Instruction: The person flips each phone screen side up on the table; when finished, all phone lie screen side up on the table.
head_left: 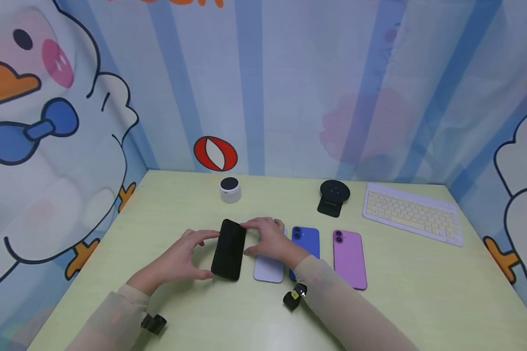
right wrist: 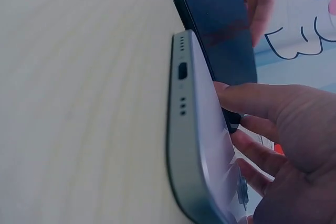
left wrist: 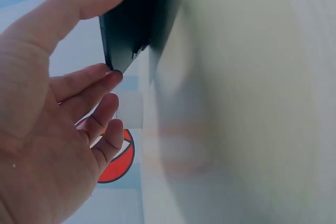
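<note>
A black phone [head_left: 228, 251], its dark screen upward, is held between my two hands at the middle of the table. My left hand [head_left: 180, 258] grips it from the left, thumb by the near corner and forefinger by the far one. From the other side my right hand [head_left: 270, 239] holds its right edge with thumb and fingertips. In the left wrist view the phone [left wrist: 128, 24] tilts over the table and casts a shadow. A lilac phone [head_left: 269, 269] lies under my right hand, which hides part of it; its port end [right wrist: 184, 82] shows in the right wrist view.
Right of the lilac phone lie a blue phone [head_left: 307, 241], partly behind my right wrist, and a pink phone [head_left: 350, 258]. Farther back stand a small white cylinder with a black top [head_left: 230, 191], a black round-topped stand [head_left: 334, 195] and a white keyboard [head_left: 413, 214].
</note>
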A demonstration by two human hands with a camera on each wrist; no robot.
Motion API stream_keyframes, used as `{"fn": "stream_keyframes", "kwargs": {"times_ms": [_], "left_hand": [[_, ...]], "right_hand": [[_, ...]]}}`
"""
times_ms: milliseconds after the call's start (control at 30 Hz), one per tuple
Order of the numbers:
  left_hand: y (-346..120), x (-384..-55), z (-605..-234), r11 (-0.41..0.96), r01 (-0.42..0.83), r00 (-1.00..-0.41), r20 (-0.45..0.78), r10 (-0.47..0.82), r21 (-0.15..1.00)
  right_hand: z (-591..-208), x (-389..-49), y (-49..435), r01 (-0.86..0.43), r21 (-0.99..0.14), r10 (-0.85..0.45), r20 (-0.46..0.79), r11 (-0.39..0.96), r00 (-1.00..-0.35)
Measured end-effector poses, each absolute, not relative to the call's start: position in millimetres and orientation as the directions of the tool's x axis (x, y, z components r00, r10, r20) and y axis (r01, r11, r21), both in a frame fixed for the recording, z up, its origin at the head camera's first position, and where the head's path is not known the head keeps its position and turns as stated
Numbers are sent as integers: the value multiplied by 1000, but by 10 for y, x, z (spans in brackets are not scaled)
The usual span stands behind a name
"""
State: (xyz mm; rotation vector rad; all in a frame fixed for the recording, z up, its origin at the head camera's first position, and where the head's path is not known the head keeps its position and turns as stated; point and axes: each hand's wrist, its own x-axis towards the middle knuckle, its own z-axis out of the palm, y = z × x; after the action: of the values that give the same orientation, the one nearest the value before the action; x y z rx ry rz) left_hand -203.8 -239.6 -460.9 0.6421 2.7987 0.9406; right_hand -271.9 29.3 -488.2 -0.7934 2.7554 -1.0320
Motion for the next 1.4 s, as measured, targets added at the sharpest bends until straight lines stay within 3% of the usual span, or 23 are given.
{"fn": "stream_keyframes", "kwargs": {"times_ms": [333, 900, 1400], "left_hand": [[-2399, -1990, -4657, 771, 301, -922, -34, 385, 561], [-2360, -2002, -4780, 809, 398, -904, 36, 426, 434], [-2235, -2034, -4624, 845, 361, -911, -46, 410, 394]], "right_hand": [[-4881, -2731, 251, -429, -629, -509, 60, 649, -859], [-4885, -2743, 266, -442, -608, -524, 50, 660, -850], [-4763, -2678, 429, -442, -580, -515, 45, 684, -856]]}}
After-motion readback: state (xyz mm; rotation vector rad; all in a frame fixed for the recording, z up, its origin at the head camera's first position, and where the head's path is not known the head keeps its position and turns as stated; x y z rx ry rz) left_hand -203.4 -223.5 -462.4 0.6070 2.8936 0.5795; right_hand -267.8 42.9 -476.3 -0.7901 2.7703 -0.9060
